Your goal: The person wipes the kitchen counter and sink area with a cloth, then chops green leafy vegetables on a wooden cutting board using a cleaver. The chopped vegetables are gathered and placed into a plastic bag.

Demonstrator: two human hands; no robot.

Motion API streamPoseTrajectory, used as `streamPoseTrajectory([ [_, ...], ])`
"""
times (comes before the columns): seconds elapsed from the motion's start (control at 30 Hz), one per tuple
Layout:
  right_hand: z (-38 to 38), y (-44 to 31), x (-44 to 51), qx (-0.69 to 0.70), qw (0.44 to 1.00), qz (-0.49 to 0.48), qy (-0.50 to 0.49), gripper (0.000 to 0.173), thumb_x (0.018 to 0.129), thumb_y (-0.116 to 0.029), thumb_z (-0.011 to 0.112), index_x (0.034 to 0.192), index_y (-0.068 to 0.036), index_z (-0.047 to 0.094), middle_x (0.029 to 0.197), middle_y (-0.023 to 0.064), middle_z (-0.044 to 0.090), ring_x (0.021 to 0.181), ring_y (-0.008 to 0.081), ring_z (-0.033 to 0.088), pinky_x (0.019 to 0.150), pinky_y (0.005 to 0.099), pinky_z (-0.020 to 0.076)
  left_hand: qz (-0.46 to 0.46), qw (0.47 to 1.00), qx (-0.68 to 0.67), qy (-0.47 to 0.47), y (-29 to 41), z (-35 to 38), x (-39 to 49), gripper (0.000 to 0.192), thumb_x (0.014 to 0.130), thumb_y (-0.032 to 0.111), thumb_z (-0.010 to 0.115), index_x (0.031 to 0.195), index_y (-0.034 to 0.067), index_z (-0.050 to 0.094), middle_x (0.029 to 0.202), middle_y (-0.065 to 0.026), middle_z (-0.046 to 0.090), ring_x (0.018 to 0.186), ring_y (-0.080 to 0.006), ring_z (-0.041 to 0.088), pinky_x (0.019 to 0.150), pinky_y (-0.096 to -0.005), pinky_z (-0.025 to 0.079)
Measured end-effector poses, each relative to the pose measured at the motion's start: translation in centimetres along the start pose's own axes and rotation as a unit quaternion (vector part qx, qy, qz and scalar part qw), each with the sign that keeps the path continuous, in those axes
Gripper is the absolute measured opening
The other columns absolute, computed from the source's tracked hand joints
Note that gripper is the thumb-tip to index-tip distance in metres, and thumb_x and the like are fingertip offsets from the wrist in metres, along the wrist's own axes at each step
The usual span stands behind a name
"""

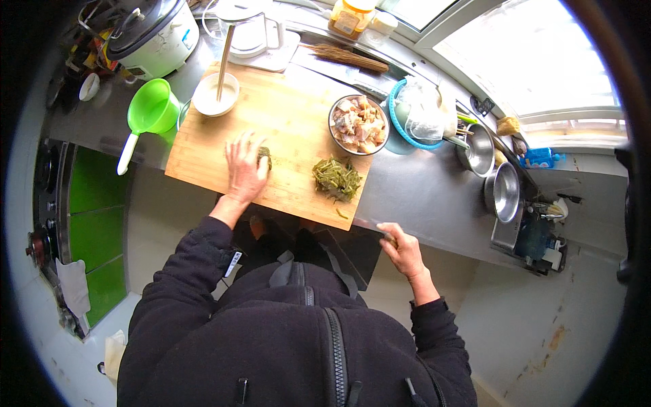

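My left hand [243,170] presses down on the wooden cutting board [290,112], its thumb and fingers around a small bunch of dark green pickled vegetables [265,156]. Part of that bunch is hidden under the palm. Off the board's near right corner, my right hand [404,249] grips a knife [374,224] by its handle. The blade points left towards the board edge and looks faint. A heap of chopped green vegetables [336,178] lies on the board's right side, with a few loose bits near the corner. Behind it stands a bowl of raw meat or fish chunks [359,124].
On the board's far left, a white bowl [216,95] holds chopsticks [225,61]. A green ladle [151,109] lies left of the board, near a rice cooker [157,43]. To the right are a blue basket [398,117] and metal bowls [503,192]. A whisk broom [351,57] lies behind.
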State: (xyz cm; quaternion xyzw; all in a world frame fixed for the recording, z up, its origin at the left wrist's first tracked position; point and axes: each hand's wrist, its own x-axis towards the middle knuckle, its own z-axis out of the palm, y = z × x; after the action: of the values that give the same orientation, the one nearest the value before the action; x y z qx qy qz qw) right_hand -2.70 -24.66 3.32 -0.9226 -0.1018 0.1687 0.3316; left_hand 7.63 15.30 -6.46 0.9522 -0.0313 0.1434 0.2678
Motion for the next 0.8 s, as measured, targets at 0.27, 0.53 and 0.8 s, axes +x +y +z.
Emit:
streamPoseTrajectory([
  [0.27, 1.4, 3.8, 3.2, -0.086, 0.982, -0.115, -0.122, 0.027, 0.087, -0.020, 0.066, 0.113, -0.016, 0.062, 0.090, 0.0146, 0.070, 0.080, 0.0378, 0.068, 0.073, 0.0467, 0.0550, -0.102, 0.988, -0.110, -0.021, -5.1, -1.0, -2.7, 0.065, 0.078, 0.010, 0.064, 0.140, 0.002, 0.045, 0.139, -0.0215, 0.046, 0.134, -0.0377, 0.040, 0.115, -0.0456, 0.030],
  [0.53, -0.4, 1.9, 8.7, -0.057, 0.987, -0.137, -0.060, 0.024, 0.088, -0.015, 0.064, 0.112, -0.014, 0.063, 0.080, 0.0136, 0.066, 0.073, 0.0324, 0.067, 0.068, 0.0413, 0.0541, -0.145, 0.979, -0.134, -0.046, -6.0, -2.0, -4.5, 0.070, 0.077, 0.006, 0.064, 0.143, 0.000, 0.040, 0.143, -0.0224, 0.043, 0.137, -0.0375, 0.038, 0.118, -0.0438, 0.029],
  [0.8, -1.0, -2.5, 9.4, 0.162, 0.976, -0.107, 0.102, 0.032, 0.089, -0.013, 0.068, 0.118, -0.002, 0.060, 0.069, 0.0093, 0.052, 0.058, 0.0149, 0.047, 0.059, 0.0272, 0.0439, -0.145, 0.970, -0.135, -0.139, -5.2, -2.8, -2.8, 0.100, 0.075, 0.025, 0.080, 0.154, 0.002, 0.024, 0.155, -0.0242, 0.030, 0.145, -0.0355, 0.029, 0.121, -0.0422, 0.024],
])
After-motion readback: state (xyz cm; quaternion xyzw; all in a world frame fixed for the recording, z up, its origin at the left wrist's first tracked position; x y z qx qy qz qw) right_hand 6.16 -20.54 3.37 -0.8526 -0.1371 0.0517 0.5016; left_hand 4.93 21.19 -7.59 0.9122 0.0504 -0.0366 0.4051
